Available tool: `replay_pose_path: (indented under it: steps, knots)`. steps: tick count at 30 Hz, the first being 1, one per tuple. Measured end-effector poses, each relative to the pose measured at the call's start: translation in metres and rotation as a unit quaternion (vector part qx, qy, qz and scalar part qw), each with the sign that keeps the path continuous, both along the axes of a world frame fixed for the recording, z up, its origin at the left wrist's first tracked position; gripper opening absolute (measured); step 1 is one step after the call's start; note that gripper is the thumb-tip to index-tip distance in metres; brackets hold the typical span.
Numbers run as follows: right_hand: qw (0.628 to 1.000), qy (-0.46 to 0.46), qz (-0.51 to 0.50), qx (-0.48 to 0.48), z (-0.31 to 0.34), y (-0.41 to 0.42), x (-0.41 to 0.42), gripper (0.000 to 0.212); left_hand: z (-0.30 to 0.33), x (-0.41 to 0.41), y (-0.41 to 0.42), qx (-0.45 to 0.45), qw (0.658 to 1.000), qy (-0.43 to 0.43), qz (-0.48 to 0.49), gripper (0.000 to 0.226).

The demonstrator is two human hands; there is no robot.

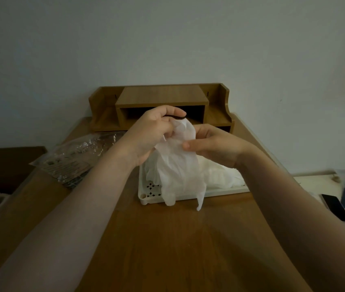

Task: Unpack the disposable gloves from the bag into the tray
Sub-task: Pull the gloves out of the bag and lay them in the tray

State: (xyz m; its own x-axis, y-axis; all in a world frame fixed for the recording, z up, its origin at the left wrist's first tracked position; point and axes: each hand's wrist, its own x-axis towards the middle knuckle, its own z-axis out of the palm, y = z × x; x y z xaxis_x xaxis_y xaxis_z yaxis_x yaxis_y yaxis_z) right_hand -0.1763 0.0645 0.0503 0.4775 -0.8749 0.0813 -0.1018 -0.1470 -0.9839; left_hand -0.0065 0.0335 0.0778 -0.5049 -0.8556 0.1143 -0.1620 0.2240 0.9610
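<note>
Both hands up over the tray: the left hand pinches the white glove at its cuff, the right hand grips the same end, fingers dangling past the near rim. Bag lies far left.

wooden organizer behind, phone at right.

Wooden organizer blocks behind the tray; bare desk lies open in front.
</note>
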Motion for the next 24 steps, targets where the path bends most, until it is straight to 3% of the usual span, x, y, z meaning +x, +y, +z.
replay_pose_path:
  steps: [5, 11, 14, 16, 20, 24]
  knots:
    - [0.998, -0.042, -0.020, 0.044, 0.003, -0.005, -0.010, 0.025, -0.002, 0.002, -0.008, 0.015, 0.998, 0.039, 0.051, 0.043]
    - [0.988, 0.113, -0.093, 0.058, 0.008, -0.004, -0.027, 0.020, -0.016, 0.001, -0.010, 0.103, 0.995, -0.005, 0.014, 0.041]
    - [0.987, 0.097, -0.100, 0.082, 0.005, -0.001, -0.036, 0.020, -0.025, -0.007, -0.009, 0.149, 0.988, -0.022, -0.041, 0.035]
    - [0.988, 0.083, -0.094, 0.093, 0.001, 0.001, -0.042, 0.025, -0.030, -0.016, -0.008, 0.142, 0.987, -0.037, -0.066, 0.038]
    - [0.979, 0.079, -0.118, 0.149, -0.012, -0.001, -0.056, 0.040, -0.037, -0.033, -0.004, 0.100, 0.994, -0.041, -0.022, 0.019]
    - [0.970, 0.101, -0.029, 0.221, -0.020, -0.002, -0.070, 0.060, -0.047, -0.041, -0.009, 0.132, 0.991, -0.004, 0.026, 0.023]
